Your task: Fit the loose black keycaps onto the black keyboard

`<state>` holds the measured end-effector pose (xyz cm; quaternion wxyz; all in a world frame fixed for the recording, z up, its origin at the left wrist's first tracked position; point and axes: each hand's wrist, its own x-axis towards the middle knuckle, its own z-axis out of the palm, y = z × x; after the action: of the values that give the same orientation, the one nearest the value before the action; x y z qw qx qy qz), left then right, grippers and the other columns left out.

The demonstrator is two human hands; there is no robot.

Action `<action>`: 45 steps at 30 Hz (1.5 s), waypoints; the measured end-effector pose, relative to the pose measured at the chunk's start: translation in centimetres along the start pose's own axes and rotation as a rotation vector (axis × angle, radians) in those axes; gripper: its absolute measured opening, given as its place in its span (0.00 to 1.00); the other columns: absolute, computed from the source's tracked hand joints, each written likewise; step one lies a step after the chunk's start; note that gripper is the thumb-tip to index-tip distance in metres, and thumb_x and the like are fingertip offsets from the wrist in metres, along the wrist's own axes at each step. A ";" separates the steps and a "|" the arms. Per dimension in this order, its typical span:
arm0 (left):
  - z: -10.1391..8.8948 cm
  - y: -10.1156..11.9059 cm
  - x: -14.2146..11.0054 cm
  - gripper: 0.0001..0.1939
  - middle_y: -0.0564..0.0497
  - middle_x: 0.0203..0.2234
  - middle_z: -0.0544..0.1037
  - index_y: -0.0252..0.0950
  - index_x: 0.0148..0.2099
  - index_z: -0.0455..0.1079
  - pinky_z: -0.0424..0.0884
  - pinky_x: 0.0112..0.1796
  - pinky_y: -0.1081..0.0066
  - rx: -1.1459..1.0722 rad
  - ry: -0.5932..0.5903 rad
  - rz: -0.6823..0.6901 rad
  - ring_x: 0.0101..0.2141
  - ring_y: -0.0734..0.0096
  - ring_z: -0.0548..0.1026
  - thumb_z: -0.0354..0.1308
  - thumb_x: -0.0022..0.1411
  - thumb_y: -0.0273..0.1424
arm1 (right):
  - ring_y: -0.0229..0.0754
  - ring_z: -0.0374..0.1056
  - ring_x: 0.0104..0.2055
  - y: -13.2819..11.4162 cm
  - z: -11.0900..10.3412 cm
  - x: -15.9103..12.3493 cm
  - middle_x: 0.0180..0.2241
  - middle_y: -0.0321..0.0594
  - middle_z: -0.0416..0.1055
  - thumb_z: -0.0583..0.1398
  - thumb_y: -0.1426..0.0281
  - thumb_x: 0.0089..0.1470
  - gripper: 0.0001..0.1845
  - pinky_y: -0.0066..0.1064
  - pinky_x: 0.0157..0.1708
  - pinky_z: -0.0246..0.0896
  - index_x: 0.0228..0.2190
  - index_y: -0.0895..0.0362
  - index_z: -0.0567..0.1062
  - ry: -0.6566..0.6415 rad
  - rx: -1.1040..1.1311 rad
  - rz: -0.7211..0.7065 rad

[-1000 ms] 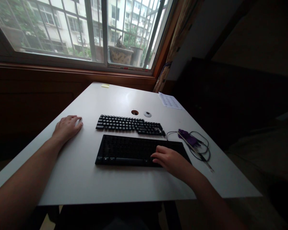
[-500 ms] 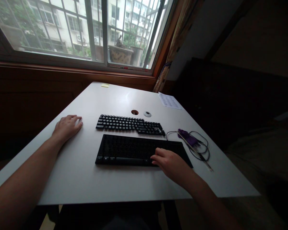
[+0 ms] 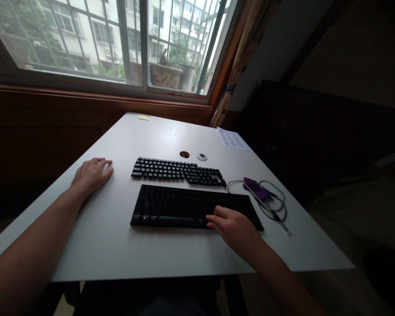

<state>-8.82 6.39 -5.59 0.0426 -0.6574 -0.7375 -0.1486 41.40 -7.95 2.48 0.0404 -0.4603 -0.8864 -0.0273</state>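
My right hand [image 3: 234, 226] rests palm down on the right front part of a black keyboard base [image 3: 184, 206], fingers stretched over it and holding nothing. Behind the base lies a row-shaped black set of keycaps [image 3: 177, 170]. My left hand [image 3: 92, 174] lies flat on the white table [image 3: 118, 237] to the left of the keycaps, fingers loosely together, apart from both black pieces.
A purple tool with a thin stick and a looped black cable [image 3: 261, 195] lies right of the keyboard base. A cable hole [image 3: 184, 154] and its white cap [image 3: 202, 156] sit behind the keycaps. A paper sheet [image 3: 232, 139] and a yellow note [image 3: 144, 117] lie near the window.
My right hand has slid slightly toward the front edge of the keyboard base. My left hand has not moved.
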 end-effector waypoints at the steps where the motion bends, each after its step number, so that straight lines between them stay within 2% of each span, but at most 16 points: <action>1: -0.1 0.0 0.0 0.28 0.42 0.61 0.68 0.42 0.61 0.69 0.63 0.58 0.51 -0.004 -0.002 -0.001 0.58 0.45 0.67 0.45 0.66 0.47 | 0.42 0.72 0.35 0.1 -0.1 0.0 0.35 0.39 0.73 0.63 0.69 0.62 0.08 0.33 0.34 0.65 0.43 0.52 0.81 0.011 0.039 0.012; 6: 0.0 -0.1 0.1 0.27 0.42 0.61 0.68 0.42 0.61 0.70 0.62 0.57 0.50 -0.019 -0.001 0.004 0.58 0.45 0.67 0.47 0.65 0.46 | 0.46 0.70 0.43 0.8 0.2 0.2 0.41 0.43 0.73 0.57 0.66 0.67 0.18 0.39 0.45 0.69 0.56 0.51 0.74 0.138 0.175 0.064; 10: 0.4 -0.4 0.3 0.28 0.40 0.61 0.68 0.40 0.61 0.70 0.62 0.58 0.50 -0.026 -0.003 0.024 0.58 0.45 0.67 0.47 0.65 0.46 | 0.50 0.65 0.53 1.1 1.9 0.4 0.51 0.47 0.68 0.58 0.66 0.66 0.23 0.47 0.56 0.65 0.61 0.49 0.68 0.239 0.251 0.098; 13: 0.4 -0.5 0.3 0.29 0.39 0.61 0.68 0.39 0.61 0.69 0.62 0.58 0.50 -0.019 -0.004 0.033 0.58 0.45 0.67 0.45 0.66 0.46 | 0.52 0.62 0.58 1.2 3.6 0.4 0.56 0.46 0.65 0.58 0.64 0.66 0.25 0.49 0.60 0.62 0.62 0.48 0.66 0.258 0.312 0.116; 18: 0.2 -0.3 0.1 0.28 0.40 0.61 0.68 0.40 0.61 0.69 0.61 0.59 0.51 -0.014 0.000 0.032 0.58 0.47 0.67 0.45 0.66 0.46 | 0.52 0.59 0.62 1.3 4.8 0.4 0.59 0.46 0.63 0.57 0.63 0.66 0.23 0.51 0.62 0.60 0.61 0.47 0.67 0.265 0.340 0.151; 28: 0.3 -0.5 0.0 0.28 0.41 0.61 0.68 0.40 0.61 0.69 0.60 0.60 0.53 -0.017 0.003 0.038 0.59 0.49 0.66 0.44 0.66 0.46 | 0.52 0.58 0.63 1.1 4.7 0.3 0.59 0.44 0.64 0.57 0.64 0.66 0.25 0.51 0.63 0.58 0.62 0.44 0.65 0.244 0.295 0.125; 33: 0.4 -0.6 0.2 0.28 0.38 0.60 0.68 0.36 0.62 0.68 0.59 0.60 0.51 -0.025 -0.002 0.047 0.59 0.46 0.66 0.46 0.67 0.45 | 0.51 0.57 0.64 1.0 4.9 0.1 0.60 0.45 0.63 0.55 0.64 0.68 0.26 0.51 0.64 0.57 0.64 0.46 0.62 0.252 0.284 0.123; 40: 0.1 -0.6 0.2 0.28 0.38 0.60 0.68 0.37 0.62 0.69 0.61 0.59 0.52 -0.001 -0.018 0.045 0.58 0.47 0.67 0.46 0.67 0.45 | 0.51 0.58 0.63 1.1 4.9 0.1 0.60 0.45 0.64 0.55 0.64 0.67 0.26 0.50 0.63 0.58 0.65 0.47 0.61 0.281 0.303 0.108; 45: 0.1 -0.5 0.2 0.27 0.38 0.60 0.68 0.37 0.62 0.69 0.62 0.58 0.49 0.001 -0.011 0.049 0.58 0.44 0.67 0.47 0.67 0.44 | 0.52 0.57 0.64 1.1 5.0 0.0 0.60 0.45 0.63 0.55 0.64 0.67 0.27 0.52 0.64 0.55 0.65 0.46 0.60 0.288 0.347 0.104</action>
<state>-9.33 6.55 -5.67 0.0426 -0.6760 -0.7215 -0.1435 42.08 -6.89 -2.44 0.2464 -0.4829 -0.8380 0.0625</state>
